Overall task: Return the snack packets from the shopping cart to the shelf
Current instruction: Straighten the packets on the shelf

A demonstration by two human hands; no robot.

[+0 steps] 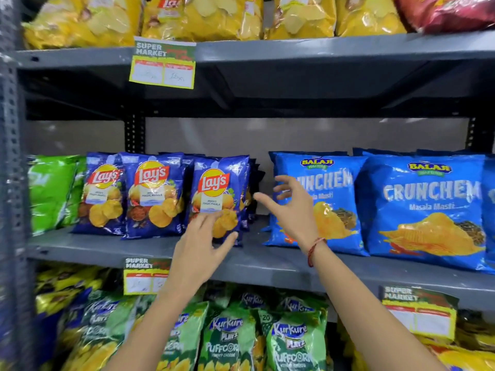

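Note:
Three rows of dark blue Lay's packets stand upright on the middle grey shelf. The rightmost blue Lay's packet stands at the front of its row. My left hand rests against that packet's lower front, fingers spread and not closed around it. My right hand hovers open just right of the packet, in front of a light blue Crunchem packet, fingers apart and holding nothing. The shopping cart is out of view.
A second Crunchem packet and green packets flank the row. Yellow chip bags fill the upper shelf, green Kurkure Puffcorn packets the lower one. Price tags hang from the shelf edges. A grey upright stands at left.

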